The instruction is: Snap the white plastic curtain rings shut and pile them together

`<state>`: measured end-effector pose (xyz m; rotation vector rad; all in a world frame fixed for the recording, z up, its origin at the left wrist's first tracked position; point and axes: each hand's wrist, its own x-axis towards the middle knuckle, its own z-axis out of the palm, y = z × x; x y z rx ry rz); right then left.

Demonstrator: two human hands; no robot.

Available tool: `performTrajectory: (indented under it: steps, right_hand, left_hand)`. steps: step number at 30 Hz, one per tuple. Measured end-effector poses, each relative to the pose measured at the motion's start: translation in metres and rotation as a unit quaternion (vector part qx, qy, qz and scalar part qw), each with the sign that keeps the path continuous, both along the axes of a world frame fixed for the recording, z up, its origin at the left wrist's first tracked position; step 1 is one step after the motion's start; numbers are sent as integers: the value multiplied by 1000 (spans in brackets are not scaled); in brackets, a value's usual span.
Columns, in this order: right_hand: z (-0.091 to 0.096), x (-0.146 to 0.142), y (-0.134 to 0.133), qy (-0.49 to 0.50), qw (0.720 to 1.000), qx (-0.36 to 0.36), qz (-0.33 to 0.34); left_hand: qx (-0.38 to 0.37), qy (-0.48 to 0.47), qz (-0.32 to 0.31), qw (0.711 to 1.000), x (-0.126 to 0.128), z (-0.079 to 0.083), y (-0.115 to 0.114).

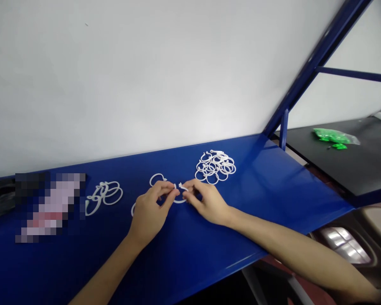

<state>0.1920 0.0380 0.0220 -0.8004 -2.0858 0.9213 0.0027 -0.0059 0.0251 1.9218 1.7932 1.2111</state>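
White ring [179, 202] is held over the blue counter [247, 190], near its middle, between both hands; two ends are seen set slightly apart, with the lower curve hanging below the fingertips. One end is pinched by the left hand [150, 207], thumb and fingers closed on it; the other is pinched by the right hand [211, 204], so grip is clamped on the same ring from both sides. Loose pile of white rings [220, 157] is spread beyond the right hand, overlapping. A single ring [158, 174] is seen just behind the left hand, another ring [132, 210] is mostly hidden by it. Smaller cluster of rings [112, 204] is laid farther left, beside a pixelated item [55, 199] in pinkish and red blocks; any print on it cannot be read. Dark plastic-looking item [0, 201] is placed at the far left edge. At right, past the blue frame [314, 63], a clear bag of green pieces [333, 136] is set on a black counter [365, 159]
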Motion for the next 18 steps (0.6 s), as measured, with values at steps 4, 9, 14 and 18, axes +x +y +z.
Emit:
performTrajectory:
  steps: [4,9,14,18]
  right_hand:
    - [-3,3,3,-4,997,69,25]
    - [-3,10,2,-70,981,170,58]
    - [-2,12,4,-109,963,232,85]
    - [8,18,16,-137,962,233,20]
  left_hand:
    - [-24,-39,-33,998,3,0,-1]
    - [33,-16,-48,998,6,-6,-6]
    - [62,26,-66,996,8,-6,-8]
    - [35,75,-83,993,-2,0,2]
